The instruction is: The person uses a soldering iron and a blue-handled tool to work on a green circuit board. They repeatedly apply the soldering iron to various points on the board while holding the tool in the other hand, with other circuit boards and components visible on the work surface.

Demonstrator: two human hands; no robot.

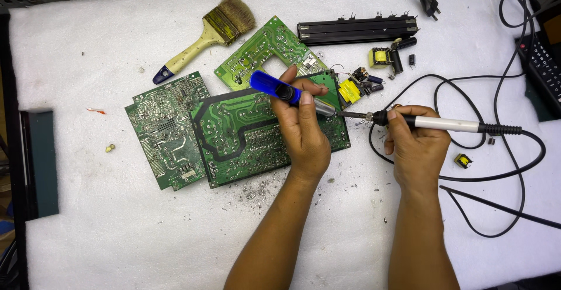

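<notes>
Left hand (304, 132) fingers wrapped round blue solder sucker (279, 89), nozzle at right edge of big circuit board (245, 138) on desk (117, 231). Right hand (416, 144) grips soldering iron (450, 124), tip touching nozzle area. Best: heat joint fully, keep nozzle close & upright, board flat, cord (508, 173) clear of wrist.

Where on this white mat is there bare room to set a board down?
Bare mat lies below the circuit boards, left of the left hand. Crowded: around the loose components and the cable loops beside the right hand.
</notes>
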